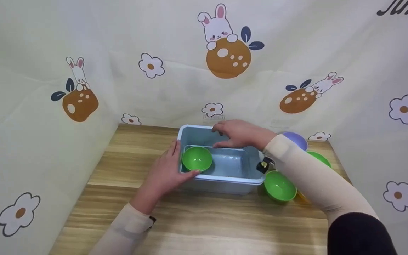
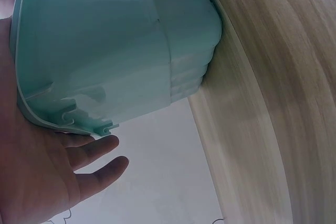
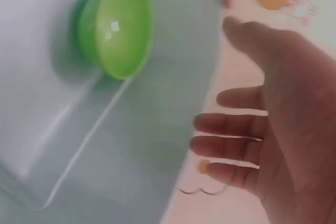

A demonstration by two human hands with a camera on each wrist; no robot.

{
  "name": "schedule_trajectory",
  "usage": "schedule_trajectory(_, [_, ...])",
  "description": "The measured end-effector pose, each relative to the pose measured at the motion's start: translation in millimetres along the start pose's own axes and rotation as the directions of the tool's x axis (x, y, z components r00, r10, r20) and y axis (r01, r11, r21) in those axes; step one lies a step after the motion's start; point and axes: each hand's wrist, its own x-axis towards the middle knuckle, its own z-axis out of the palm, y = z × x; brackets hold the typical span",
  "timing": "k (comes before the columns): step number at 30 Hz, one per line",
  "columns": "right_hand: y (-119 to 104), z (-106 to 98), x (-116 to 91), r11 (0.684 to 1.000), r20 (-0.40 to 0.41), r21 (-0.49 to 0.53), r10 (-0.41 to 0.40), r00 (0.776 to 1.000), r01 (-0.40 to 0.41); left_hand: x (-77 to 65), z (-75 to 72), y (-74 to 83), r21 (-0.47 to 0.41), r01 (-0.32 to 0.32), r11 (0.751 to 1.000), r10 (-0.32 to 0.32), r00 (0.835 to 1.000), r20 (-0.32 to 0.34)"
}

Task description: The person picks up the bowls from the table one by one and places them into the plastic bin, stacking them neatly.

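A light blue plastic bin stands on the wooden table with a green bowl in its left end. My left hand rests against the bin's near left corner, its fingers along the outer side and its thumb at the front rim. In the left wrist view, the fingers of that hand stretch out straight below the rim. Over the bin's far side hovers my right hand, its fingers spread and holding nothing. The right wrist view shows the green bowl apart from this hand.
Right of the bin are a second green bowl, a purple bowl, another green bowl and something orange, partly hidden by the right sleeve. A patterned cloth surrounds the table at the back and sides.
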Motion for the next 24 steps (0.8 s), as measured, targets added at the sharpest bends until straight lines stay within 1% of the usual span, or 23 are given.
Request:
schedule_trajectory(5, [-2,-9,-31,0.998,-0.048,0.056,0.031,0.998,-0.029,0.0,0.4,-1.6,0.001,-0.011,1.0,0.011,1.0,0.0])
schedule_trajectory(10, [-5,-8,-67,0.994,-0.1,0.102,0.06,0.993,-0.049,0.6,1.2,-3.4,0.011,-0.02,1.0,0.021,1.0,-0.007])
schedule_trajectory(15, [-6,-5,-99,0.986,-0.148,0.149,0.096,0.984,-0.074,0.9,0.8,-4.7,0.027,-0.016,0.999,0.016,1.0,-0.009])
schedule_trajectory(20, [-2,1,-132,0.974,-0.2,0.201,0.141,0.969,-0.1,0.7,1.4,-4.1,0.022,-0.015,1.0,0.015,1.0,-0.006])
schedule_trajectory(24, [4,10,-158,0.975,-0.287,0.207,0.143,0.947,-0.084,1.2,2.4,-2.5,0.021,-0.013,1.0,0.013,1.0,-0.003])
